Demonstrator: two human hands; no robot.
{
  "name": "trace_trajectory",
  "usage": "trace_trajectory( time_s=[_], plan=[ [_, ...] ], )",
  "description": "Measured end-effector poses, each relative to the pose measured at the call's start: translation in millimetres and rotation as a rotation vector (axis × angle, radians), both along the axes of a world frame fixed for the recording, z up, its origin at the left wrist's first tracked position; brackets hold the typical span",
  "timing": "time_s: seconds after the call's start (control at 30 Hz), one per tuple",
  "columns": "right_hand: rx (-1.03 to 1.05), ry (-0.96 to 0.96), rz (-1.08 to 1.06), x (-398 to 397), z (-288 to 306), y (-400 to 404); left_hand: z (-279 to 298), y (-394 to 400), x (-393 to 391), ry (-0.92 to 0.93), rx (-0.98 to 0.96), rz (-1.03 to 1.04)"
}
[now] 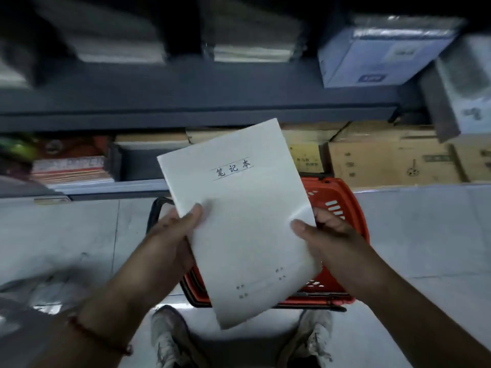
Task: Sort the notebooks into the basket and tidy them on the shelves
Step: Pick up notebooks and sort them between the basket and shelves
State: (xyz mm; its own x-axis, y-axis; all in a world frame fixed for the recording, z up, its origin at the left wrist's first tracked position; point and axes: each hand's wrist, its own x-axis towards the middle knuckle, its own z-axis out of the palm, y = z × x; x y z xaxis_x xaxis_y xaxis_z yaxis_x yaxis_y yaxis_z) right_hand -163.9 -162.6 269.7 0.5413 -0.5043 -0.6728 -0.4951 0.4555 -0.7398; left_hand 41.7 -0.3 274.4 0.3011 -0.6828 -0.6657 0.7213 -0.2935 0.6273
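1. Held up over the red basket (342, 208), tilted with its top edge leaning left: a pale grey-white notebook (239, 221), thin and soft-covered.
2. Printed near the cover's top between two fine lines, three dark characters; lower down, towards the bottom right, a few small faint marks, too blurred to read.
3. Slightly bowed along the right edge, with a soft crease beside the thumb there.
4. Gripped at the left edge by the left hand (172, 235), thumb lying on the cover, fingers hidden behind.
5. Gripped at the right edge by the right hand (326, 235), thumb pressed on the cover, fingers curled behind.
6. Standing on the pale tiled floor (425, 235), mostly hidden behind the notebook: the basket, black handle showing at the left.
7. Behind, a dark shelf (186, 112) with blurred stacks above and cardboard boxes (393, 158) below.
8. On the left wrist, a red cord bracelet (101, 337).
9. At the bottom, two pale shoes (170, 338).
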Motion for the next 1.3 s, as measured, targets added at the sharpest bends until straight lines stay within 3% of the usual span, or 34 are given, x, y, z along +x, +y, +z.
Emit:
trace_trajectory(
  time_s=[0.23,0.4,0.53,0.63,0.77,0.97,1.07,1.2,1.3],
  plan=[
    [-0.168,-0.005,0.032,-20.0,174.1,6.3,143.0,40.4,-73.2,-0.108,0.087,-0.346],
    [-0.221,-0.071,-0.037,-33.6,281.8,12.9,250.3,29.7,-66.3,-0.387,-0.044,-0.27],
    [-0.245,-0.18,0.001,-27.1,333.6,22.4,308.9,11.5,-48.9,-0.463,-0.101,-0.087],
    [-0.274,-0.249,-0.073,-11.5,357.6,22.0,335.4,-6.0,-40.5,-0.561,-0.117,0.021],
    [-0.375,-0.204,-0.193,21.2,371.4,-4.8,359.3,-40.2,-19.5,-0.637,-0.133,0.072],
    [-0.487,-0.124,-0.197,89.5,378.1,-68.7,392.3,-101.6,46.7,-0.723,-0.12,-0.05],
    [-0.49,-0.06,-0.19,121.2,372.6,-97.2,400.4,-130.8,85.1,-0.834,-0.044,-0.163],
    [-0.61,0.057,-0.141,149.5,370.2,-123.0,398.2,-171.6,121.2,-0.996,0.107,-0.116],
    [-0.743,0.162,-0.033,158.7,369.2,-134.3,393.2,-192.5,130.4,-1.256,0.281,-0.235]
  ],
)
